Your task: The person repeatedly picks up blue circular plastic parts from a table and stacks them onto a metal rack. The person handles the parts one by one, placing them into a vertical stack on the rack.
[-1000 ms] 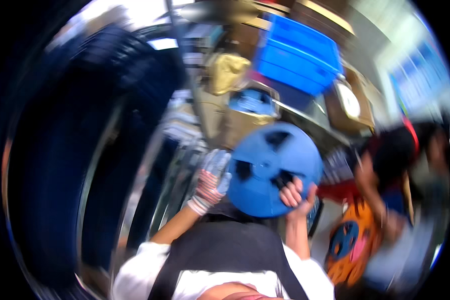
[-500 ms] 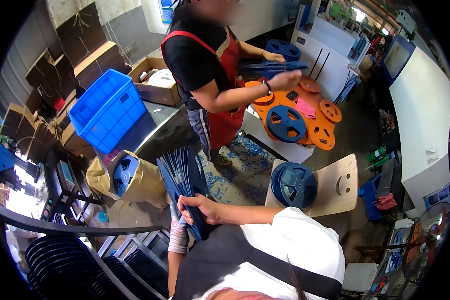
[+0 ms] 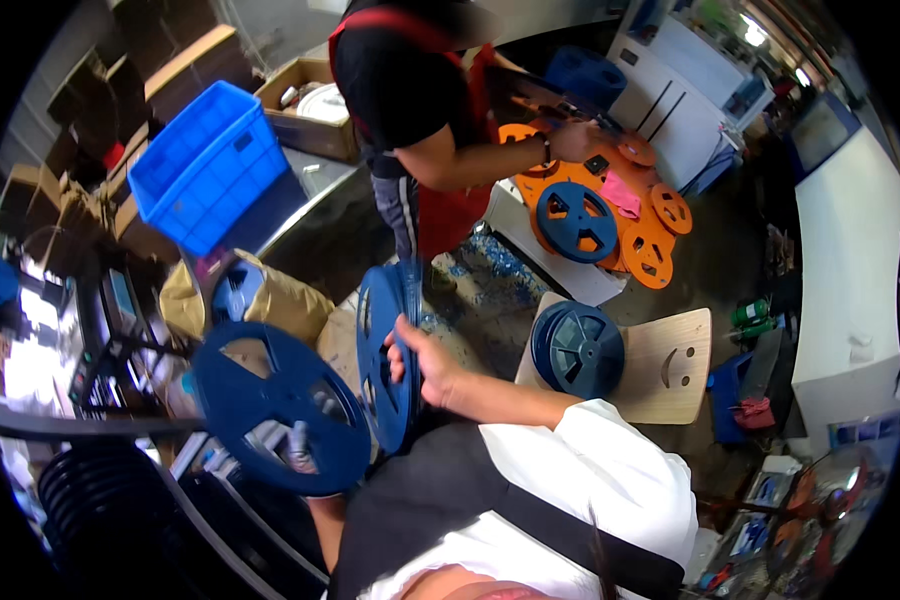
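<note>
My right hand [image 3: 425, 365] grips a stack of blue reel discs [image 3: 378, 350], held on edge in front of my body, thumb and fingers wrapped round their rims. Apart from that stack, on its left, a single blue reel disc [image 3: 260, 365] with wide cut-outs is tilted toward me. My left hand [image 3: 298, 452], in a pale covering, shows through one of its openings and holds it from behind; most of its fingers are hidden by the disc.
Blue reels [image 3: 580, 350] lie on a wooden chair [image 3: 670, 370] at right. Ahead, a person in a red apron [image 3: 455, 210] works at a table with orange discs [image 3: 648, 250]. To the left are a blue crate [image 3: 205, 165], a paper sack [image 3: 295, 305] and a black rack rail [image 3: 90, 427].
One disc has come away from the fanned stack and swung left and toward me with my left hand. The right hand's stack has turned its face leftward. The other person's hands have lowered.
</note>
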Available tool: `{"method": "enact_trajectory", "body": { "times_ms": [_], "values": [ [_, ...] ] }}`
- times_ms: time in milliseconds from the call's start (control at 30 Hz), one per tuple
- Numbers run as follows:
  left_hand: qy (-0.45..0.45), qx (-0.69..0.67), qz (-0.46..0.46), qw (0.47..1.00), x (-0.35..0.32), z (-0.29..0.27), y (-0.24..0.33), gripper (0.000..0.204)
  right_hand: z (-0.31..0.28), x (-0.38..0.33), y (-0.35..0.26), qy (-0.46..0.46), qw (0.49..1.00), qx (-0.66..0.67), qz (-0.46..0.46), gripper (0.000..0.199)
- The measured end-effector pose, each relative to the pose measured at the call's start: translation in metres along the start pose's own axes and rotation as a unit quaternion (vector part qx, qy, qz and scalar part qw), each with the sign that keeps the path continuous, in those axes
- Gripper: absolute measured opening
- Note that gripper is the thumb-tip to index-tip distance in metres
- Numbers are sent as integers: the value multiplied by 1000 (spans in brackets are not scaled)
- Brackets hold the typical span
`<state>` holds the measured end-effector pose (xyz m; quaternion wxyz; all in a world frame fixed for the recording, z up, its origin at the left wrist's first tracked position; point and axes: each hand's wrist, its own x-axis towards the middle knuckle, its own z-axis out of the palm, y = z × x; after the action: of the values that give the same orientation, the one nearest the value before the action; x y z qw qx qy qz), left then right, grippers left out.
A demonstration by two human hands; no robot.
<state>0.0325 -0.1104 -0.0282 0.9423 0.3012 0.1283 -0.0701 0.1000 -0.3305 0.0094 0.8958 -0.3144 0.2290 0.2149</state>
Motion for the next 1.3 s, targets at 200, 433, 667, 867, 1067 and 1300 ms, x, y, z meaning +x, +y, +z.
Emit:
{"method": "enact_trajectory", "body": {
  "times_ms": [200,433,667,867,1067,1300],
  "values": [
    [-108,-228,36,967,-17,-29,49,71,-33,5,-22,-74,977,200,17,45],
    [-175,-276,-70,943,-13,-31,39,79,-53,-13,-18,-140,982,116,-53,47],
    [-87,-259,-20,962,-7,-31,35,82,-62,1,-22,-149,979,137,-35,50],
    [-23,-142,-15,990,-27,-42,63,65,-57,-5,-19,-166,977,112,-75,48],
    [71,34,59,995,-30,-71,60,57,-65,1,-21,-217,967,110,-76,50],
    [124,205,84,967,-21,-71,48,47,-46,-1,-20,-267,957,93,-62,50]
  ]
}}
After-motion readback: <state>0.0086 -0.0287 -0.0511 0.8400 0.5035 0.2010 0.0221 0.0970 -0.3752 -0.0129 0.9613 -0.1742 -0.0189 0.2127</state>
